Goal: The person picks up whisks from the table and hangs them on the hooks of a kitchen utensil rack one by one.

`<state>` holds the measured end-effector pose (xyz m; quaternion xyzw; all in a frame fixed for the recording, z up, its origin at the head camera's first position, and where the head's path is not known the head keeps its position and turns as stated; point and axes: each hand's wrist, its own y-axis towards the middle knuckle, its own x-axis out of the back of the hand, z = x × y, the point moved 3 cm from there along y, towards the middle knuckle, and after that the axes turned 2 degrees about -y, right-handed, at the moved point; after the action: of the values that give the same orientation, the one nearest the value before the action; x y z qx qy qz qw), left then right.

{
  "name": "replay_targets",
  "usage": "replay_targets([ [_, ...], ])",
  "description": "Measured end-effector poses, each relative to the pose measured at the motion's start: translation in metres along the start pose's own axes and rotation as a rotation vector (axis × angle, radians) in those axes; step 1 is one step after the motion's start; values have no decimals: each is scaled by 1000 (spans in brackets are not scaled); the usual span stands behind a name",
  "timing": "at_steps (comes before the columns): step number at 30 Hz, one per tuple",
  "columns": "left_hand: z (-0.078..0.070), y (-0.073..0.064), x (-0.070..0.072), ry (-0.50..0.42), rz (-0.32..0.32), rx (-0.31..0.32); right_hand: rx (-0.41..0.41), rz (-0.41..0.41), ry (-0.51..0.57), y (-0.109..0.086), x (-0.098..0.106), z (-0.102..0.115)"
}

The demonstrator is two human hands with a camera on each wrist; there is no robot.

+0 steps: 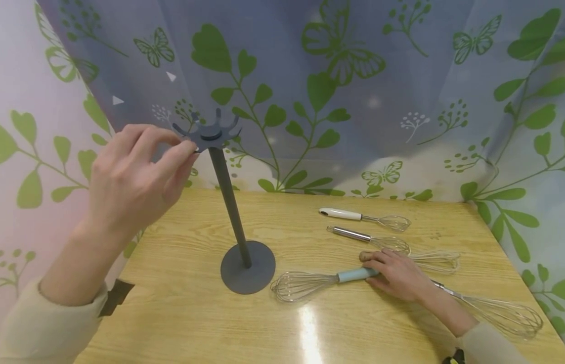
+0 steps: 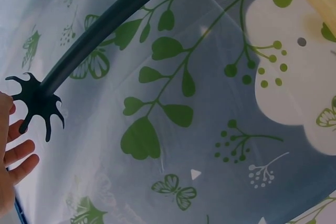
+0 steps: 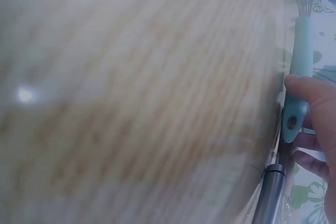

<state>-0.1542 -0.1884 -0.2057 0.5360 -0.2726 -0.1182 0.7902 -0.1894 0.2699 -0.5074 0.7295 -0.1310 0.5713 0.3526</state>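
Note:
A dark grey utensil stand (image 1: 230, 207) has a round base on the table and a ring of curved hooks on top. My left hand (image 1: 136, 172) pinches one of those hooks between thumb and fingers. The left wrist view shows the hooks (image 2: 39, 103) beside the fingers, the other fingertips spread apart. My right hand (image 1: 396, 275) holds the light blue handle of a whisk (image 1: 355, 274), whose wire head lies to the left near the stand's base. In the right wrist view, the thumb presses on that blue handle (image 3: 301, 56) close to its hanging hole.
Behind the right hand lie a white-handled whisk (image 1: 341, 214), a steel-handled whisk (image 1: 352, 233) and a whisk with a brownish handle end (image 1: 434, 260). A larger steel whisk (image 1: 501, 311) extends right of the wrist. Patterned curtain (image 1: 282, 101) borders the wooden table (image 1: 186, 313).

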Motion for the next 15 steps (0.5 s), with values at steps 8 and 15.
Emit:
replay_targets([
  [8,0,0,-1,-5,-13,15,-5,-14,-5,2,12,2],
  [15,0,0,-1,0,-13,14,-9,-14,-8,3,21,5],
])
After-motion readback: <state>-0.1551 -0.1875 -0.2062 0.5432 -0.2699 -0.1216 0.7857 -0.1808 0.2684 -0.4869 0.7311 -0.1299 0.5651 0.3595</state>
